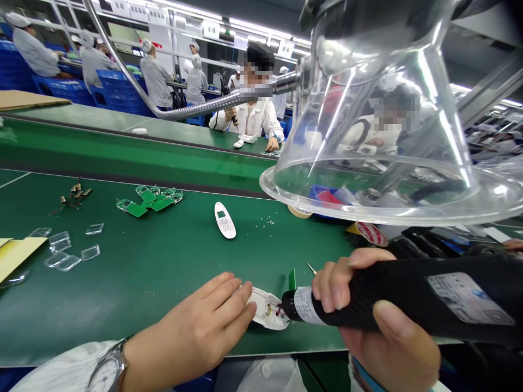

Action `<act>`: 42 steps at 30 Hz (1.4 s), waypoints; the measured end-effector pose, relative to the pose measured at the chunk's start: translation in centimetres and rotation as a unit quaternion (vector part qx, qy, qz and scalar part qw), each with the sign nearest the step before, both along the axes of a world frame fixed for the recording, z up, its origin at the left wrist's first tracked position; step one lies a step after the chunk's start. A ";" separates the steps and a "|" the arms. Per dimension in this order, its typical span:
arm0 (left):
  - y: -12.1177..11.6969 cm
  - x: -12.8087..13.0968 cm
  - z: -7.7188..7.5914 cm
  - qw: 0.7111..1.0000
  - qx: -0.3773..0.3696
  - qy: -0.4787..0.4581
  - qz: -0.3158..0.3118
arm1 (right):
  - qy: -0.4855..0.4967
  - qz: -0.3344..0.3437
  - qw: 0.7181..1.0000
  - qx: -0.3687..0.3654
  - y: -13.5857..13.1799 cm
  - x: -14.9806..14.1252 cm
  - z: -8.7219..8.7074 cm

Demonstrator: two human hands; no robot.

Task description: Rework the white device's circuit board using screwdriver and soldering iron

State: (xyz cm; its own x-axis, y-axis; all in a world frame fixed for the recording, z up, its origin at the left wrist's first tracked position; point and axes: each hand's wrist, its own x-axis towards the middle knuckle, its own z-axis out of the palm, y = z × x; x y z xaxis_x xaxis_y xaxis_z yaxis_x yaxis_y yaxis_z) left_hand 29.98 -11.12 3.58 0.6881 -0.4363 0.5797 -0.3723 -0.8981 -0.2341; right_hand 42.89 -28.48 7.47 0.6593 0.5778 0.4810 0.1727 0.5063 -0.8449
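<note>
My left hand (196, 332) lies over the near end of a white plastic device housing (267, 311), with its fingers pressing the housing down on the green belt. Thin coloured wires show inside the opened housing. My right hand (388, 332) is wrapped around a black electric screwdriver (412, 291) with a white label. The tool's nose touches the housing's right end. A small upright green circuit board (292, 279) stands just behind that end. A thin metal tip (311, 268) pokes up beside my right fingers.
A clear acrylic extraction hood (376, 136) on a flexible metal hose (183, 112) hangs above the right. The belt holds green circuit boards (149, 200), clear plastic pieces (67, 250), another white housing (224, 220) and tiny screws (263, 222). A co-worker (249, 114) sits across the belt.
</note>
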 end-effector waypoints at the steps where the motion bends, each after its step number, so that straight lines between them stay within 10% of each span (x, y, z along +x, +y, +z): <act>1: 0.0 0.0 0.1 1.000 0.001 0.000 -0.001 | 0.002 0.003 1.000 0.000 0.0 0.0 0.0; 42: 0.8 0.6 -0.2 0.999 0.011 -0.017 -0.026 | -0.010 0.076 0.997 -0.025 1.8 0.7 -0.5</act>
